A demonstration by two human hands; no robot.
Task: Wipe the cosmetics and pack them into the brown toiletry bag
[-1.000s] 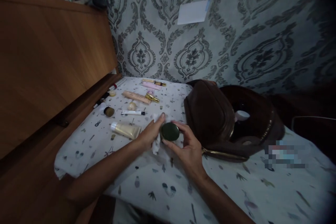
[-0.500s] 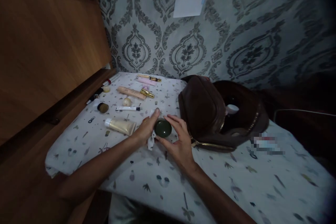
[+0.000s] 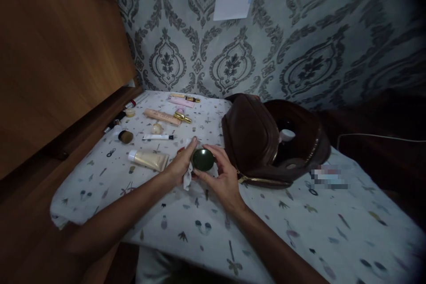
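A round dark green jar (image 3: 203, 159) with a glossy top is held between both hands above the patterned cloth. My right hand (image 3: 223, 176) grips its right side, with the thumb low and the fingers along the upper edge. On the other side, my left hand (image 3: 181, 164) is closed on a white wipe (image 3: 187, 178), pressed against the jar's left side. The wipe hangs below the fingers, and part of it shows beneath the jar. Left of my left hand lies a cream tube (image 3: 148, 159) with a white cap.
An open brown bag (image 3: 251, 135) stands right of the hands, a white-capped item (image 3: 286, 135) inside. Several cosmetics, among them a peach tube (image 3: 162, 116), a white tube (image 3: 157, 137) and a brush (image 3: 125, 136), lie at the left. A wooden panel (image 3: 60, 40) borders the left.
The view has shifted slightly, so everything sits a little further left. The jar has tilted a little in the hands, and more of the white wipe shows beneath its right side.
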